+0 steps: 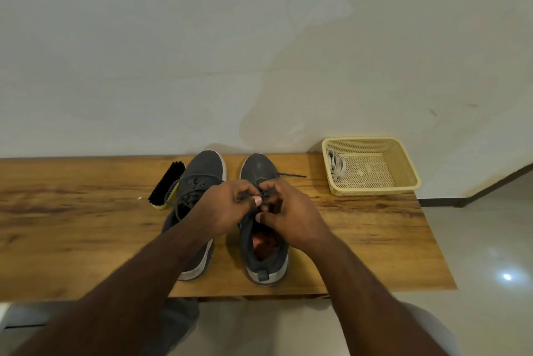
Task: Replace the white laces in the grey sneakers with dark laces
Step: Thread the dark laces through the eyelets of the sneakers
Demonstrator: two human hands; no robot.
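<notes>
Wood-grain, warm brown, is the table (72, 211) in front of you, pushed against a pale, stained wall (202, 53), with glossy light floor tiles (476, 240) to the right. Going left to right: a shoe brush (166, 185) with black bristles lies just beside the left sneaker (202, 174), grey with a white sole, dark lace threaded through it. Your left hand (227, 207) and right hand (291, 215) meet over the right sneaker (264, 243), fingers curled and pinching its dark lace (291, 175) near the upper eyelets; one loose end trails off the toe onto the table. Further right, a cream plastic basket (403, 162) holds the white laces (336, 164).
</notes>
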